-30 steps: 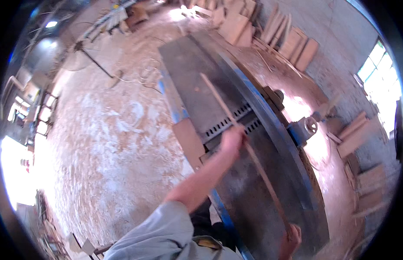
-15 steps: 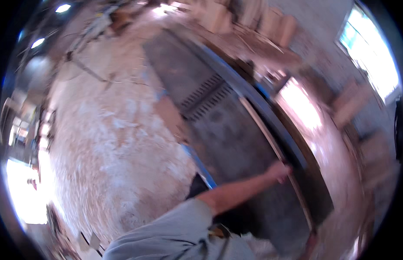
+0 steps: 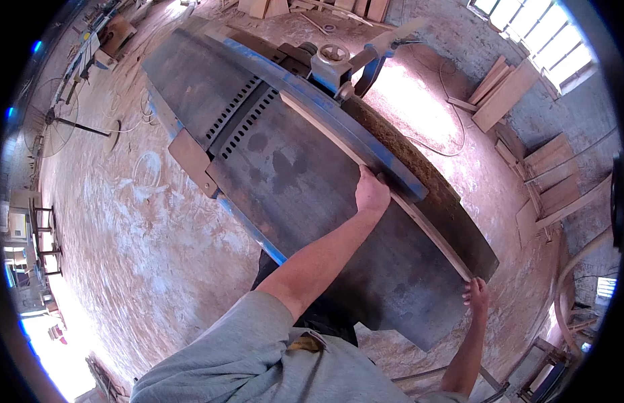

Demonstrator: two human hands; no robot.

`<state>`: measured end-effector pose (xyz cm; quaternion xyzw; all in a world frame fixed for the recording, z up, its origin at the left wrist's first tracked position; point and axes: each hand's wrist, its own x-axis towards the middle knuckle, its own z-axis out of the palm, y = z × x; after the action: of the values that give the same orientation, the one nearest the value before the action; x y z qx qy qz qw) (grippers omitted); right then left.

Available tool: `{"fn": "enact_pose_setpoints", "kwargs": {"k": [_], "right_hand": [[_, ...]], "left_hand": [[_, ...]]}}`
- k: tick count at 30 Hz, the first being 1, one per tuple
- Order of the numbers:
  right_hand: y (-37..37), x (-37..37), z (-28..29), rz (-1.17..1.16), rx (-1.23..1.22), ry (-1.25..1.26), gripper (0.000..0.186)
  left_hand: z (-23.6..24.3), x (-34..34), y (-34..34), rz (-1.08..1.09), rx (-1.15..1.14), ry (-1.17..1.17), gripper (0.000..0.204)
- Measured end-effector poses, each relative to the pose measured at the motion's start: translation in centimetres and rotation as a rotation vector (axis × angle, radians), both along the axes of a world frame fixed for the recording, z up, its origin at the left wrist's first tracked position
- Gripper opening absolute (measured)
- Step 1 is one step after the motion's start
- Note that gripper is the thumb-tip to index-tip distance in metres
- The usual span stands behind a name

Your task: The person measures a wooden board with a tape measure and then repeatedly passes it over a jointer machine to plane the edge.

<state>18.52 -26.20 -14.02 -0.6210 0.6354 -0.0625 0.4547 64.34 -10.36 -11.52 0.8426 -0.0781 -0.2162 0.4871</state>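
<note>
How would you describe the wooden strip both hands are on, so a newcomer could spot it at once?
Find the long dark steel machine table crossing the sawdust floor, then its blue fence. Along that fence lies a thin pale wooden strip, with the left hand on its middle and the right hand at its near end. Other timber leans against the walls.

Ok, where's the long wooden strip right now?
In the head view, the wooden strip lies along the blue fence on the machine table, left hand mid-strip, right hand at its near end.

place: woodworking shop | signs: jointer table (image 3: 305, 181), stacked boards (image 3: 513, 91), sawdust floor (image 3: 124, 221) | far corners blurred, probably machinery
</note>
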Motion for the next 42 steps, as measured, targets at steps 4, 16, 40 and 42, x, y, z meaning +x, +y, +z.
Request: {"fn": "enact_pose_setpoints", "kwargs": {"k": [4, 16, 40, 42], "right_hand": [[1.1, 2.5, 2.9, -0.063, 0.180, 0.103, 0.046], [3.9, 12.3, 2.7, 0.073, 0.188, 0.062, 0.047], [12.2, 41.6, 3.8, 0.175, 0.217, -0.071, 0.040], [13.3, 45.6, 4.2, 0.169, 0.226, -0.125, 0.041]], "left_hand": [[1.2, -0.7, 0.0, 0.046, 0.012, 0.021, 0.055], [0.4, 9.5, 1.8, 0.063, 0.077, -0.018, 0.053], [-2.9, 42.0, 8.9, -0.058, 0.419, -0.258, 0.028], [-3.4, 45.9, 10.3, 0.035, 0.337, -0.223, 0.022]]}}
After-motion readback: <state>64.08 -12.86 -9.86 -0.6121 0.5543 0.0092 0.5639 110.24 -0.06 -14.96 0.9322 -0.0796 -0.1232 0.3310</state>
